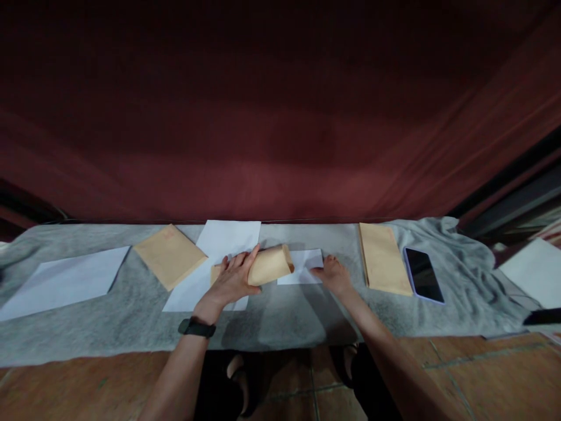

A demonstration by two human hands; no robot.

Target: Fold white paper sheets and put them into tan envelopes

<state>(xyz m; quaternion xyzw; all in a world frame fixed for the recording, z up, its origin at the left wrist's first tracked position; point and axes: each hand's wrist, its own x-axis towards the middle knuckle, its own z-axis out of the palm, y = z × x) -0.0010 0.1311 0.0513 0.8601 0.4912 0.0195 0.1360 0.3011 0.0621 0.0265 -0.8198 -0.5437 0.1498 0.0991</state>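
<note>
My left hand [234, 278], with a black band on its wrist, grips a brown paper envelope [269, 265] with the thumb on the near side and the fingers over the top. The envelope's mouth gapes open toward the right. My right hand [333, 273] pinches the right end of a folded white sheet of paper [302, 275]. The paper's left end lies close to the envelope's mouth; whether any of it is inside I cannot tell. Under my left hand and forearm lie white paper sheets [230, 237].
A grey cloth [131, 316] covers the long narrow table. Another brown envelope [170, 254] and white paper [70, 278] lie left. To the right are a stack of brown envelopes [385, 257] and a phone [423, 275]. A dark red curtain [280, 146] hangs behind.
</note>
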